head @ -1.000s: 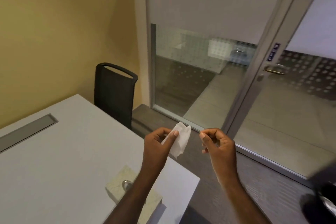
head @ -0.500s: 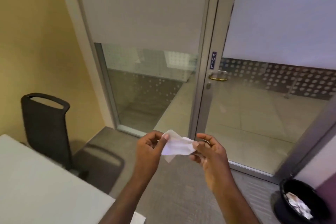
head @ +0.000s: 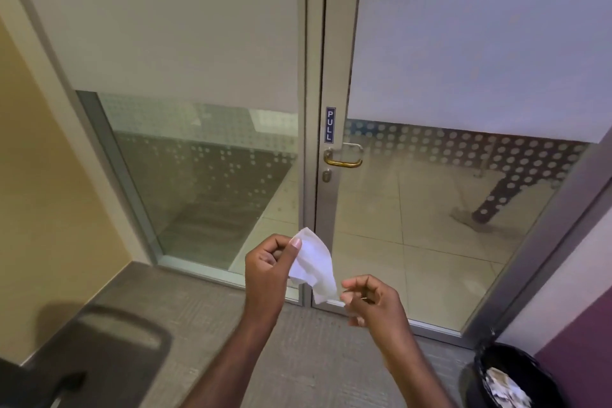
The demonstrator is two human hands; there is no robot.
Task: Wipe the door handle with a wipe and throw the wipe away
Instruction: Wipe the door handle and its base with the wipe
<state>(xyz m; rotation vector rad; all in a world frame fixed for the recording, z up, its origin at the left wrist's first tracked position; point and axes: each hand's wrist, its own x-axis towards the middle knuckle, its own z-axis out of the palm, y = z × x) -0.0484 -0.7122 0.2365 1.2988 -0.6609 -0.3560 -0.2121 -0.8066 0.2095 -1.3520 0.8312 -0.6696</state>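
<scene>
- The left hand (head: 265,270) pinches the upper edge of the white wipe (head: 313,265) at lower centre of the frame.
- The right hand (head: 374,300) fingers nip the wipe's lower corner.
- The brass door handle (head: 342,161) sits mid-frame, above the hands, under a "PULL" sticker (head: 330,124).
- A black waste bin (head: 511,378) holding crumpled paper stands at lower right.

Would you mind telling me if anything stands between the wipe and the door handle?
Nothing visible does. The wipe, pinched by the left hand and right hand, sits below the door handle, with only open air between.
</scene>
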